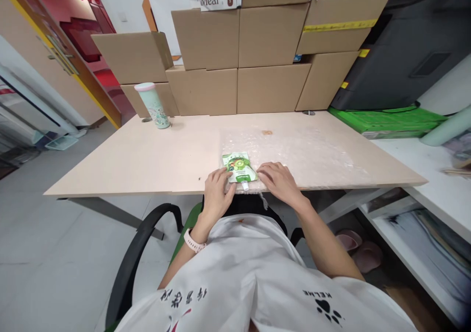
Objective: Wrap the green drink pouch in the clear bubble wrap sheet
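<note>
A white and green food pouch (pixel 238 165) with kiwi pictures lies flat near the table's front edge, its white spout cap (pixel 245 186) pointing toward me. Beneath it, a clear sheet of bubble wrap (pixel 305 150) spreads over the tabletop to the right. My left hand (pixel 218 190) rests at the pouch's left edge, fingertips touching it, thumb apart from the fingers. On the other side, my right hand (pixel 279 181) lies palm down on the wrap, its fingers loosely stretched and the tips by the pouch's lower right corner. Neither hand grips the pouch.
Stacked cardboard boxes (pixel 202 91) line the back of the table (pixel 147 160). A mint tumbler (pixel 154 107) stands at the back left. To the right are a dark case (pixel 405 62), a green package (pixel 390 121) and a white shelf (pixel 412 160).
</note>
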`<state>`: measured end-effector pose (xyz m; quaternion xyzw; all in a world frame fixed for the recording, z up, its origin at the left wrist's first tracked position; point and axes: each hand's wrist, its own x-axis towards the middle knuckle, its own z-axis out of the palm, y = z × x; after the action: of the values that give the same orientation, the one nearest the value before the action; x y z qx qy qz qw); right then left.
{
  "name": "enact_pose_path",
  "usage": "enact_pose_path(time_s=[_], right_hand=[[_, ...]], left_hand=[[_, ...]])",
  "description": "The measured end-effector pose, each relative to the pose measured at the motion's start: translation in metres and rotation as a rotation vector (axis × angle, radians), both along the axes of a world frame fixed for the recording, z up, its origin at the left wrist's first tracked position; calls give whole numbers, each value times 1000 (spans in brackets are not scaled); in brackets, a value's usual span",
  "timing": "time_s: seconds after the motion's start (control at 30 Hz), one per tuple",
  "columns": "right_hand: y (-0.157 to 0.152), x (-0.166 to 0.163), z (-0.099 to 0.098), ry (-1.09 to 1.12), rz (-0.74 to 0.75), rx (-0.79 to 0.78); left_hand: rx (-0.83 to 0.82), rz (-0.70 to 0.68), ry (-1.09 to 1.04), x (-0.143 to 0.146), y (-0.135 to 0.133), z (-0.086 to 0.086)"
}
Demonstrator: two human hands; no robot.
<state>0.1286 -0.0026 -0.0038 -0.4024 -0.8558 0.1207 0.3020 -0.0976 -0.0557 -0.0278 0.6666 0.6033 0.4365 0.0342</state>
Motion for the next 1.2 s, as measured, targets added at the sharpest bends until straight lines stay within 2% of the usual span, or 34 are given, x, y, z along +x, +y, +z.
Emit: enact_pose_path(time_s=[0.1, 0.27, 0.57, 0.73, 0.87, 1.2], right_hand=[[-7, -2, 3, 19, 60, -24], [-6, -20, 2, 27, 64, -30], [-10, -19, -4, -67, 148, -51], [-21, -36, -17, -59, 27, 20], [-22, -54, -25, -55, -47, 73], [-19, -31, -9, -38, 88, 11]], left_hand=[[-6, 46, 73, -4, -4, -3], [-13, 42, 113, -7, -3, -6], [-45, 57, -130, -13, -8, 6], [-150, 43, -276, -14, 11, 15], [-150, 38, -335, -14, 27, 13], [-117, 50, -312, -14, 30, 7]])
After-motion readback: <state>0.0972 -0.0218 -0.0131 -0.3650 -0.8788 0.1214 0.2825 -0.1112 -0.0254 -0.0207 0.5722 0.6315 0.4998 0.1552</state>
